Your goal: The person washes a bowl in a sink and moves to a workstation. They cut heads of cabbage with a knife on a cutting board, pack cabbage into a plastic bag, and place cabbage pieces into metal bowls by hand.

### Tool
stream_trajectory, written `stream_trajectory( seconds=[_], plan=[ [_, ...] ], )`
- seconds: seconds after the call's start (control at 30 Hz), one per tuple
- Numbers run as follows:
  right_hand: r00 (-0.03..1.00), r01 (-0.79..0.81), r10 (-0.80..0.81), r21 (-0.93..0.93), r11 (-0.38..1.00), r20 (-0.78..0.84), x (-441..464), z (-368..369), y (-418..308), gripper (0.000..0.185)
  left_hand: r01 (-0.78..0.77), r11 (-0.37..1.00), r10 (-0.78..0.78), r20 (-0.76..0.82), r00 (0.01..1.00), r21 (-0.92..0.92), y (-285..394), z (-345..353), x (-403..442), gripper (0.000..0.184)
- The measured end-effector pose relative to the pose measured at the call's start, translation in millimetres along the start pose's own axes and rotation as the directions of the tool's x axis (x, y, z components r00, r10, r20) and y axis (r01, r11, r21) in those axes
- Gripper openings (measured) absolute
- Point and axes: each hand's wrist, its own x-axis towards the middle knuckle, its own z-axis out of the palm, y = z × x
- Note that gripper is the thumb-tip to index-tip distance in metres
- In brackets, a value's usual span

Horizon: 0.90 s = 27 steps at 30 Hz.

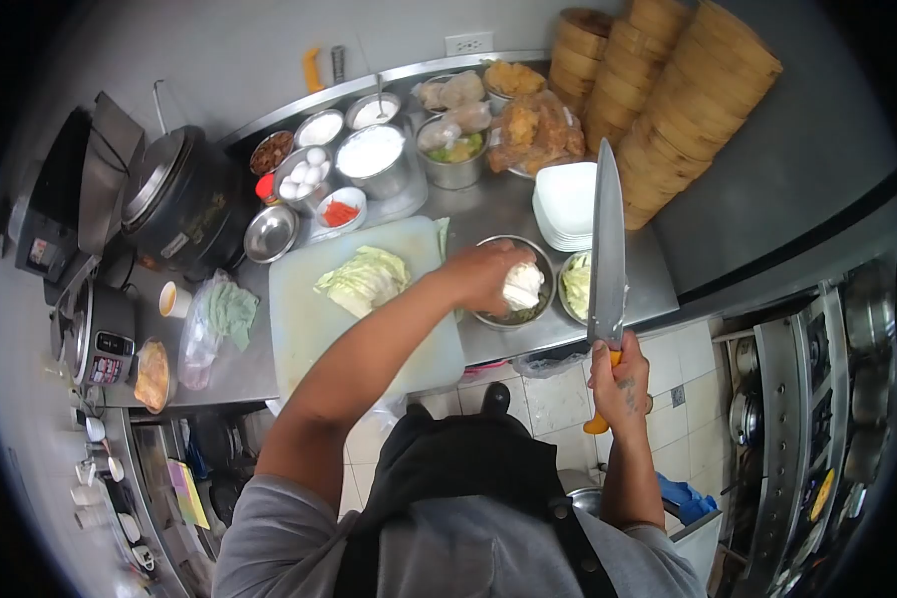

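Note:
My right hand (623,384) is wrapped round the yellow handle of a large kitchen knife (608,249), its broad blade pointing up and away from me. Over a metal bowl (542,311), my left hand (490,277) has its fingers closed on a white lump (522,286); I cannot tell what it is. Beside that bowl, a second metal bowl (574,287) holds pale green cut cabbage, partly behind the blade. A piece of cabbage (367,279) lies on the white cutting board (304,349), left of my forearm.
White square dishes (565,204) are stacked behind the bowls. Bamboo steamers (683,110) stand in tall stacks at the back right. Metal containers with white powder (371,149) and eggs (304,174) line the back. A black cooker (184,204) and a plastic bag (201,339) are at left.

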Motion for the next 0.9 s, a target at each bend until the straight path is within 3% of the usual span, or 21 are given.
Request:
stream_trajectory(
  seconds=[0.13, 0.27, 0.33, 0.37, 0.43, 0.47, 0.53, 0.57, 0.6, 0.63, 0.7, 0.73, 0.77, 0.8, 0.9],
  plan=[
    [0.999, -0.041, 0.041, 0.010, 0.999, 0.006, -4.8, -16.1, 8.5, 0.014, 0.076, 0.975, -0.118, 0.200, 0.973, 0.208, 7.2, 22.3, 36.9, 0.087],
    [0.997, -0.071, 0.071, 0.006, 0.997, 0.004, -10.3, -20.7, 15.5, 0.014, 0.129, 0.983, -0.147, 0.139, 0.979, 0.130, -14.8, 43.7, 39.2, 0.086],
    [0.996, -0.089, 0.089, -0.016, 0.996, 0.024, -13.3, -17.4, 16.2, 0.013, 0.015, 0.955, 0.023, -0.123, 0.992, 0.297, -15.8, 46.0, 21.8, 0.081],
    [0.996, -0.086, 0.087, -0.017, 0.996, 0.035, -15.0, -14.4, 15.9, 0.013, 0.025, 0.956, 0.013, -0.127, 0.992, 0.293, -20.5, 43.2, 14.4, 0.081],
    [0.996, -0.049, 0.054, -0.077, 0.996, 0.065, -16.4, -5.4, 13.7, 0.013, -0.011, 0.999, 0.003, -0.223, 0.975, -0.039, -20.4, 20.3, -8.3, 0.076],
    [0.995, -0.032, 0.038, -0.075, 0.997, 0.091, -17.4, -0.7, 9.2, 0.013, -0.039, 0.999, 0.027, -0.322, 0.946, -0.033, -35.9, 16.0, -23.4, 0.064],
    [0.984, -0.144, 0.154, -0.112, 0.983, 0.087, -23.1, 8.5, -4.4, 0.017, -0.024, 0.992, -0.042, -0.517, 0.855, -0.121, -69.6, 0.7, -63.6, 0.050],
    [0.984, -0.123, 0.136, -0.111, 0.986, 0.114, -25.4, 14.6, -10.4, 0.017, -0.010, 0.977, -0.126, -0.613, 0.780, -0.213, -89.1, -9.1, -86.6, 0.042],
    [0.979, -0.136, 0.152, -0.124, 0.983, 0.135, -28.5, 19.9, -16.0, 0.017, 0.071, 0.996, -0.081, -0.715, 0.695, -0.044, -123.1, -15.1, -108.2, 0.042],
    [0.974, -0.152, 0.172, -0.141, 0.978, 0.148, -32.0, 24.3, -20.0, 0.017, 0.174, 0.985, -0.131, -0.670, 0.731, -0.004, -138.3, -29.2, -133.4, 0.060],
    [0.974, -0.129, 0.153, -0.140, 0.982, 0.170, -37.8, 37.2, -21.6, 0.016, 0.243, 0.970, -0.228, -0.355, 0.907, -0.002, -154.0, -48.8, -166.8, 0.100],
    [0.973, -0.104, 0.129, -0.137, 0.985, 0.193, -41.0, 43.4, -24.5, 0.015, 0.240, 0.971, -0.227, -0.366, 0.903, -0.010, -151.8, -52.9, -171.7, 0.100],
    [0.971, -0.080, 0.107, -0.133, 0.988, 0.213, -43.5, 49.3, -26.4, 0.014, 0.324, 0.941, -0.312, -0.113, 0.943, 0.100, -148.8, -56.9, -173.6, 0.118],
    [0.965, 0.046, -0.009, -0.134, 0.990, 0.261, -45.5, 55.6, -25.4, 0.010, 0.368, 0.901, -0.404, 0.139, 0.904, 0.229, -142.8, -61.3, -172.7, 0.137],
    [0.962, 0.089, -0.053, -0.123, 0.988, 0.268, -55.0, 71.3, -29.9, 0.010, 0.248, 0.905, -0.346, 0.255, 0.903, 0.346, -157.4, -54.7, -155.0, 0.148]
  ],
)
